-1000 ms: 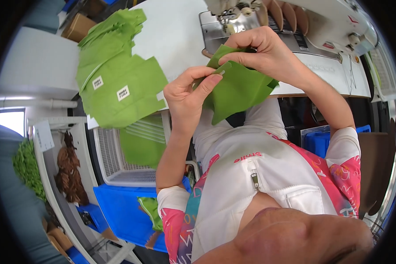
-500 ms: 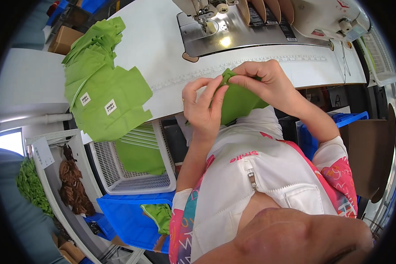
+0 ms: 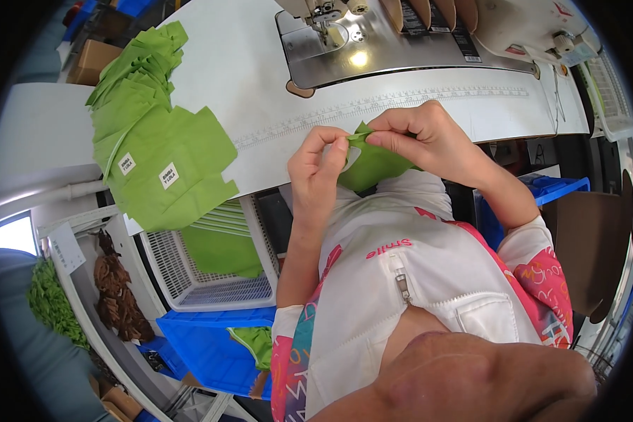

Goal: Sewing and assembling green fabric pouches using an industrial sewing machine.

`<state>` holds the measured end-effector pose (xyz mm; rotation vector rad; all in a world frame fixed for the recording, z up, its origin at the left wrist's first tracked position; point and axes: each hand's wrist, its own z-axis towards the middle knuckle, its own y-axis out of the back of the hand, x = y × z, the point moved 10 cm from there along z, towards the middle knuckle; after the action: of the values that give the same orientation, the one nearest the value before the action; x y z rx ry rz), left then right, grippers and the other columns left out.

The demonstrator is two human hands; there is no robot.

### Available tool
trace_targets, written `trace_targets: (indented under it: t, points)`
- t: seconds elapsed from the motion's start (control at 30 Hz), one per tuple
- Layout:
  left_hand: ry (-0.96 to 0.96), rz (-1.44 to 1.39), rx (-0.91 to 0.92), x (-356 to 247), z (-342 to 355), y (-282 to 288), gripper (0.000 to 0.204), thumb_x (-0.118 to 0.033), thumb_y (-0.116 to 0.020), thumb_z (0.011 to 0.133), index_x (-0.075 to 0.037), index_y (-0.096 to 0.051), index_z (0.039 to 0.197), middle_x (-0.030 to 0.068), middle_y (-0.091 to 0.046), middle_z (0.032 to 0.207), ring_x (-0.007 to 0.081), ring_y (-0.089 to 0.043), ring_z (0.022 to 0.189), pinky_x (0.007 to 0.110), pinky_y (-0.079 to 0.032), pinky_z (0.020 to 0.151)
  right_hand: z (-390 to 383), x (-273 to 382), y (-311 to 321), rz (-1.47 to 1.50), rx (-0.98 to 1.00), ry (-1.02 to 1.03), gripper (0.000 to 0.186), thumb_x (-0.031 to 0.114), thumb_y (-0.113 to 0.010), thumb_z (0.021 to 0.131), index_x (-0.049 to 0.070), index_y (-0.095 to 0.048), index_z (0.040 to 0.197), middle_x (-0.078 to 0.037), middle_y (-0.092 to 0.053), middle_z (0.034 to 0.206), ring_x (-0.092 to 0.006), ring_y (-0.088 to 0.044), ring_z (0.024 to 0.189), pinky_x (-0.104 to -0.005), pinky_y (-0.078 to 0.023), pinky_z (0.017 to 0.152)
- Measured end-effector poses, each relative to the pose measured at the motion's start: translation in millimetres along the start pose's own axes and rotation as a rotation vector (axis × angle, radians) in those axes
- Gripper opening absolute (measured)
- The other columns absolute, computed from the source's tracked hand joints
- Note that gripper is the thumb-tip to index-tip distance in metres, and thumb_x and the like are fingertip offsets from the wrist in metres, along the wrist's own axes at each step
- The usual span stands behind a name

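Fabric piece [image 3: 374, 169], green, folded, mid-frame, pinched along top edge by left hand [image 3: 316, 169] and right hand [image 3: 429, 138]; layered green fabric stack [image 3: 193, 144], upper left

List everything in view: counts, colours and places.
Thin green fabric: one bunch, green, centre
Broad white worktable: one, white, ahead
Layered green fabric pile: one, green, worktable's left
White metal-bedded sewing machine: one, white, worktable's far side
Curved tan panels: several, tan, beside machine
White plastic mesh baskets: two, white, below pile, far right
Open blue plastic bins: several, blue, lower left, right
Crumpled brown bundle: one, brown, left
Leafy green bundle: one, green, far left
Brown cardboard: several pieces, brown, edges
Left hand, right hand: one each, bare, pinching fabric
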<state>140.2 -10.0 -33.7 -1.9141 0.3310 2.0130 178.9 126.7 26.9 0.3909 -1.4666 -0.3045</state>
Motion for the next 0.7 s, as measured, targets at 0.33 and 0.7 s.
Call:
trace_targets:
  t: [0.33, 0.7]
  points:
    - [-0.268, -0.001, 0.079, -19, 6, -6, 0.018, 0.002, -0.069, 0.079, 0.0, -0.059, 0.093, 0.0024, -0.059, 0.089, 0.0086, -0.053, 0.078, 0.021, -0.043, 0.071, 3, 10, -4, -0.012, 0.033, 0.123, 0.014, 0.009, -0.062, 0.085, 0.0, -0.067, 0.095, -0.017, -0.064, 0.073, -0.0303, -0.062, 0.063, -0.0326, -0.048, 0.057]
    - [0.204, -0.261, 0.284, 4, 13, -34, 0.022, 0.006, -0.068, 0.079, 0.003, -0.062, 0.1, 0.0049, -0.064, 0.093, 0.009, -0.059, 0.082, 0.022, -0.048, 0.073, 4, 20, -4, -0.209, 0.037, 0.398, 0.034, -0.001, -0.065, 0.078, 0.007, -0.066, 0.111, -0.012, -0.061, 0.066, -0.0261, -0.058, 0.059, -0.0311, -0.047, 0.057]
